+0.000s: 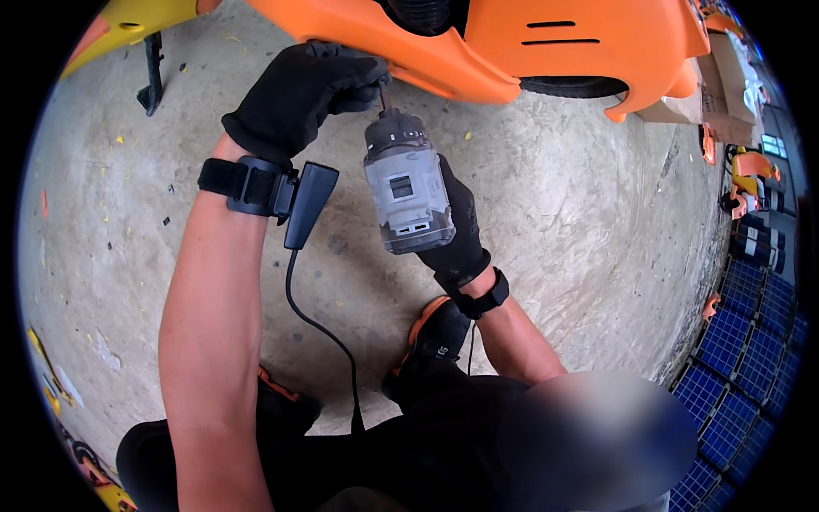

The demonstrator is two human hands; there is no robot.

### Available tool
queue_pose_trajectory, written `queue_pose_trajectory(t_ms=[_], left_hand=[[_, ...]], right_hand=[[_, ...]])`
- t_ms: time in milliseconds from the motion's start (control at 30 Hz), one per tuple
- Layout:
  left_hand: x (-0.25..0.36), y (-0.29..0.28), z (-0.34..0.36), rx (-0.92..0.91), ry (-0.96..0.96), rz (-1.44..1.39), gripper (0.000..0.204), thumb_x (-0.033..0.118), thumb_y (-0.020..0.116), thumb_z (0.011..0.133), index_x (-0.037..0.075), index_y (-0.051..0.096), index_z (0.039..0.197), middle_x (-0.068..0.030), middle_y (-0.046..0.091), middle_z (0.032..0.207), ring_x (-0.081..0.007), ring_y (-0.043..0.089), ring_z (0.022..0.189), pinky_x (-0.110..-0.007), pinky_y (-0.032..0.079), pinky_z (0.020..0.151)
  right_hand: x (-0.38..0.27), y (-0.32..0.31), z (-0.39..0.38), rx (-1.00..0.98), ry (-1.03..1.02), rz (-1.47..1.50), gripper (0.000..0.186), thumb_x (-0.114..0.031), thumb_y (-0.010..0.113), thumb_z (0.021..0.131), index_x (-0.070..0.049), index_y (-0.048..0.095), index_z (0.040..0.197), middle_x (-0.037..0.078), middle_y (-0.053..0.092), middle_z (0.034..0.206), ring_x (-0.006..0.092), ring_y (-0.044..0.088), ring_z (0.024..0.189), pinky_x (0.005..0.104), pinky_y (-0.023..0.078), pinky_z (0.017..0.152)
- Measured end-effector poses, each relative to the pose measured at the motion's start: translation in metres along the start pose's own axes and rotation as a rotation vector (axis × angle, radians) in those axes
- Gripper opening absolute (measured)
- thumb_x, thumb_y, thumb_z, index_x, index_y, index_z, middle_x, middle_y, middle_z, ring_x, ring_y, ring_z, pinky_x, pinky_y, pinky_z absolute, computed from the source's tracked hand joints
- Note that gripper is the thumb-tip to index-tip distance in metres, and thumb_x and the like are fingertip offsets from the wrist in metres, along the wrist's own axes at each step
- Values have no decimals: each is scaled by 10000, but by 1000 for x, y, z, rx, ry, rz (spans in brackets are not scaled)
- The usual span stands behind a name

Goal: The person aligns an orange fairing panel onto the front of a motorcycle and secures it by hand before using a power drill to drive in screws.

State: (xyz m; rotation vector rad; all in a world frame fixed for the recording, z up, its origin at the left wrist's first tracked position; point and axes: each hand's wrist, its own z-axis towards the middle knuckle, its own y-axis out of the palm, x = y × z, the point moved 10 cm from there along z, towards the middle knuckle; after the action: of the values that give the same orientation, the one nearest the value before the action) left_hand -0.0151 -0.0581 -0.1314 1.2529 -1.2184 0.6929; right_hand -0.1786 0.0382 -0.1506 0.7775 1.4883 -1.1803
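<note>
My right hand, in a black glove, is wrapped round the handle of a grey cordless drill. The drill points away from me, its bit reaching the lower edge of an orange body panel. My left hand, also gloved in black, is closed beside that edge. Its thumb and fingertips pinch together at the bit's tip; whatever lies between them is hidden.
A black cable runs from the device on my left wrist toward my lap. Part of a black tyre shows beneath the orange bodywork. Blue crates line the right side, with a cardboard box farther back. A black stand rests on the concrete floor.
</note>
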Motion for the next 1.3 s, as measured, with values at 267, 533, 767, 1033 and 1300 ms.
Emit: queue_pose_trajectory(t_ms=[267, 533, 767, 1033, 1300], left_hand=[[-4, 2, 1, -4, -10, -69, 274, 187, 631, 917, 57, 618, 1158, -45, 673, 1021, -130, 644, 879, -293, 531, 851], [-6, 3, 0, 2, -32, -87, 282, 172, 625, 921, 44, 606, 1171, -56, 672, 1034, -139, 650, 917, -283, 530, 859], [1, 4, 2, -99, 61, -40, 298, 196, 630, 922, 67, 599, 1189, -53, 657, 1081, -138, 638, 969, -287, 526, 878], [14, 10, 6, 15, -16, -18, 179, 160, 641, 866, 1, 672, 942, -63, 664, 813, -131, 618, 735, -272, 514, 682], [2, -6, -2, 78, -138, 15, 174, 125, 559, 880, 5, 678, 842, -60, 653, 723, -135, 608, 629, -269, 510, 601]], right_hand=[[9, 37, -4, -65, 144, 110, 432, -19, 677, 848, -49, 525, 1251, 21, 603, 903, 93, 585, 805, 242, 498, 706], [4, 50, -7, 32, 273, 630, 436, -60, 689, 848, -32, 509, 1245, 56, 635, 946, 123, 622, 848, 276, 525, 730], [-15, 27, 5, -16, -80, -113, 523, -131, 769, 787, -33, 466, 1202, 98, 639, 1005, 199, 645, 904, 341, 526, 753], [-18, 13, 22, -175, -65, -364, 560, -163, 794, 706, -8, 476, 1141, 191, 630, 991, 374, 620, 923, 414, 502, 770], [-11, 36, 15, -92, -138, -316, 571, -133, 824, 669, -18, 483, 1112, 180, 624, 976, 337, 621, 913, 390, 503, 782]])
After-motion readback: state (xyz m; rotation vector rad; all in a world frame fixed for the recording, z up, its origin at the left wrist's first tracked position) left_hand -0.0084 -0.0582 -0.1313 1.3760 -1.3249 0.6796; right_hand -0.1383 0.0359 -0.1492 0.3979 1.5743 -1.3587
